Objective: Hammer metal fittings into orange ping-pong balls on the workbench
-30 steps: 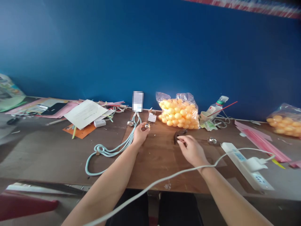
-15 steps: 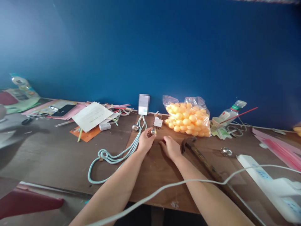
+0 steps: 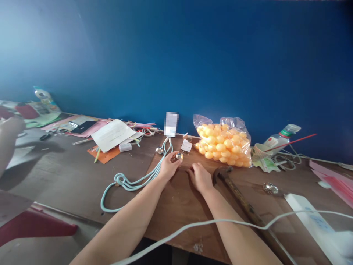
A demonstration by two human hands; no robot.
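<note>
My left hand [image 3: 168, 167] pinches a small shiny metal ball [image 3: 178, 156] on the brown board [image 3: 182, 198], next to a bundle of pale green cords [image 3: 132, 180]. My right hand [image 3: 200, 176] rests on the board just to the right, fingers curled, and what it holds, if anything, is hidden. A hammer [image 3: 237, 195] with a dark head lies flat right beside that hand, not in it. A second metal ball [image 3: 159, 150] sits by the cords.
A bag of orange balls [image 3: 223, 145] stands behind the hands. A white power strip [image 3: 317, 221] and white cable [image 3: 220, 222] lie at right, another shiny piece [image 3: 270, 188] near them. Papers [image 3: 110, 134] and a bottle [image 3: 278, 140] clutter the back. Another person's arm [image 3: 8, 140] shows at far left.
My right hand has let go of the hammer, which now lies on the board, and moved left beside my left hand. The view has shifted left.
</note>
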